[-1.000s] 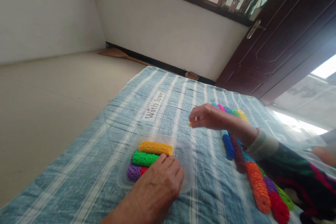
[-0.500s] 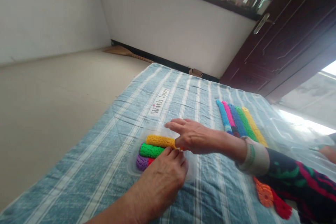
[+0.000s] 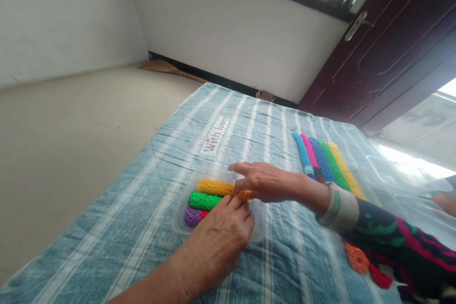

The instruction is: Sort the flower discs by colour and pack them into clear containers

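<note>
A clear plastic tray (image 3: 259,233) on the striped blue cloth (image 3: 153,175) holds rows of flat coloured discs: yellow (image 3: 214,187), green (image 3: 203,200), purple (image 3: 193,217) and a bit of red (image 3: 203,215). My left hand (image 3: 221,237) lies flat over the tray's near side, fingers resting on the rows and covering most of the red one. My right hand (image 3: 265,183) reaches in from the right and pinches a yellow disc (image 3: 245,194) at the right end of the yellow row, forefinger stretched out above it.
Long rows of discs, light blue (image 3: 302,149) through yellow (image 3: 340,166), lie on the cloth at the right. Orange (image 3: 358,259) and red (image 3: 380,276) discs show under my right sleeve. Clear plastic (image 3: 402,185) lies at the right edge. A dark door (image 3: 392,42) stands behind; bare floor lies left.
My right hand came from the rows at the right across to the tray, carrying a yellow disc to the end of the yellow row. My left hand stayed on the tray.
</note>
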`<state>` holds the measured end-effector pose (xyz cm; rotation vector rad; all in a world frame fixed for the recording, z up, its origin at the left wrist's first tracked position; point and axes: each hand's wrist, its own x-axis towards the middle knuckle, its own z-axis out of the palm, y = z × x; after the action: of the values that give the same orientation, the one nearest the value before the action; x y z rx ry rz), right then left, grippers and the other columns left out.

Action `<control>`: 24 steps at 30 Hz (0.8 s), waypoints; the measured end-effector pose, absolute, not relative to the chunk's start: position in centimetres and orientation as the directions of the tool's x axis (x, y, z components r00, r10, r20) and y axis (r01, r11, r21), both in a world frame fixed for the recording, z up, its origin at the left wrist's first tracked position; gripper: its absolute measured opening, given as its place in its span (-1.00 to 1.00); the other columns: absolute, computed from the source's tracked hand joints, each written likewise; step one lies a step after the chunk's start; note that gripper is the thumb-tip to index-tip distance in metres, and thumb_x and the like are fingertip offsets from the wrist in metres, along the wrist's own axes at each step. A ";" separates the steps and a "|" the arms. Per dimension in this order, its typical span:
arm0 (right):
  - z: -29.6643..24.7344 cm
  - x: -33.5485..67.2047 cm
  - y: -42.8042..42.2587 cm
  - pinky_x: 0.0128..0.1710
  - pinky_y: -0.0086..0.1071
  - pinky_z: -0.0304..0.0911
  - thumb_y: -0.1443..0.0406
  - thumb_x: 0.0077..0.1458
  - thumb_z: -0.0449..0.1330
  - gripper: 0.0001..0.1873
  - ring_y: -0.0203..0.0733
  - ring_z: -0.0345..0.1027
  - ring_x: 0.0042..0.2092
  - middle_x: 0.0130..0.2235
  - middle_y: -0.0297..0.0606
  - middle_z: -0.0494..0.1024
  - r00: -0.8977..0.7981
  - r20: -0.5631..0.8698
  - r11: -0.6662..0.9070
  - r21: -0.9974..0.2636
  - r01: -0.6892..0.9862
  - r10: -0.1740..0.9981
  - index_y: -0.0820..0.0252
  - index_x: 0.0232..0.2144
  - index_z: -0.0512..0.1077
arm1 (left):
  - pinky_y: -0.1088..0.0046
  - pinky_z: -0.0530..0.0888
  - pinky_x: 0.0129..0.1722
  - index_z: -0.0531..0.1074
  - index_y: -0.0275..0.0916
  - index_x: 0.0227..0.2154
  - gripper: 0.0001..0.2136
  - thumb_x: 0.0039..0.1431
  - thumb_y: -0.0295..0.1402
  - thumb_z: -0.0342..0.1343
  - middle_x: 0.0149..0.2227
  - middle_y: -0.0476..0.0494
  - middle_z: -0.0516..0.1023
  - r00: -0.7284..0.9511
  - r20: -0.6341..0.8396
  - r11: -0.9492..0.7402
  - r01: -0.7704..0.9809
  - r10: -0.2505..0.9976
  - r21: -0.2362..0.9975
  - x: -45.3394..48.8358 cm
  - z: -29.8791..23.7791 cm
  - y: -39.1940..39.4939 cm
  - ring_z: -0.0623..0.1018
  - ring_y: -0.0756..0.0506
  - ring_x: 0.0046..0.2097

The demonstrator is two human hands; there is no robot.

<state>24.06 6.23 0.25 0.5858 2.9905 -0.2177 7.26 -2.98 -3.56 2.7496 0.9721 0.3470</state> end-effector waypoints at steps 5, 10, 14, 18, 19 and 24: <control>0.0 24.2 6.1 -0.38 -0.43 0.14 0.39 0.16 0.12 -0.82 -0.32 0.26 -0.31 -0.08 -0.17 0.35 -0.902 -0.113 0.888 -0.161 0.431 0.417 0.15 -0.19 0.47 | 0.10 0.32 0.12 0.44 -0.31 -0.15 -0.78 0.18 -0.53 -0.02 -0.10 -0.23 0.51 0.765 0.072 -0.757 0.611 0.640 0.233 7.4 -3.2 -2.9 0.38 -0.21 0.04; -0.3 24.4 6.2 -0.46 -0.47 0.04 0.40 0.14 0.13 -0.77 -0.39 0.19 -0.38 -0.10 -0.22 0.35 -0.891 -0.113 0.869 -0.197 0.454 0.440 0.13 -0.15 0.45 | 0.08 0.33 0.07 0.45 -0.30 -0.14 -0.77 0.20 -0.51 -0.03 -0.11 -0.24 0.51 0.767 0.017 -0.753 0.626 0.642 0.201 7.6 -2.7 -2.8 0.40 -0.22 0.01; -0.3 24.3 6.0 -0.50 -0.46 -0.05 0.45 0.11 0.09 -0.78 -0.41 0.13 -0.43 -0.13 -0.22 0.35 -0.879 -0.107 0.862 -0.174 0.477 0.465 0.18 -0.20 0.44 | 0.10 0.34 0.03 0.46 -0.29 -0.16 -0.78 0.21 -0.50 -0.04 -0.15 -0.23 0.52 0.767 0.004 -0.751 0.628 0.642 0.204 7.6 -2.5 -2.7 0.40 -0.21 -0.03; -0.1 23.8 5.9 -0.52 -0.44 -0.09 0.45 0.11 0.07 -0.81 -0.41 0.09 -0.44 -0.16 -0.23 0.35 -0.872 -0.138 0.857 -0.165 0.487 0.469 0.20 -0.25 0.43 | 0.09 0.33 0.02 0.46 -0.29 -0.16 -0.79 0.19 -0.49 -0.01 -0.17 -0.22 0.52 0.763 0.029 -0.753 0.631 0.646 0.184 7.5 -2.6 -2.8 0.39 -0.22 -0.04; -0.1 23.7 5.8 -0.52 -0.43 -0.08 0.45 0.12 0.07 -0.82 -0.40 0.10 -0.44 -0.16 -0.23 0.35 -0.871 -0.140 0.855 -0.171 0.489 0.470 0.20 -0.26 0.43 | 0.09 0.33 0.01 0.46 -0.29 -0.16 -0.79 0.18 -0.49 0.00 -0.18 -0.22 0.52 0.758 0.032 -0.750 0.638 0.652 0.176 7.6 -2.6 -2.9 0.39 -0.22 -0.05; -0.1 23.8 5.8 -0.51 -0.44 -0.08 0.43 0.13 0.07 -0.84 -0.39 0.12 -0.43 -0.18 -0.24 0.35 -0.862 -0.125 0.839 -0.197 0.507 0.491 0.21 -0.26 0.41 | 0.06 0.32 -0.07 0.48 -0.29 -0.20 -0.80 0.19 -0.47 -0.02 -0.23 -0.25 0.53 0.733 0.033 -0.728 0.669 0.680 0.149 7.6 -2.4 -3.1 0.39 -0.24 -0.10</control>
<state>23.76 5.75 -0.14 0.7996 2.9456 -0.3449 7.64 -3.11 -2.41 2.8049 1.0969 0.1291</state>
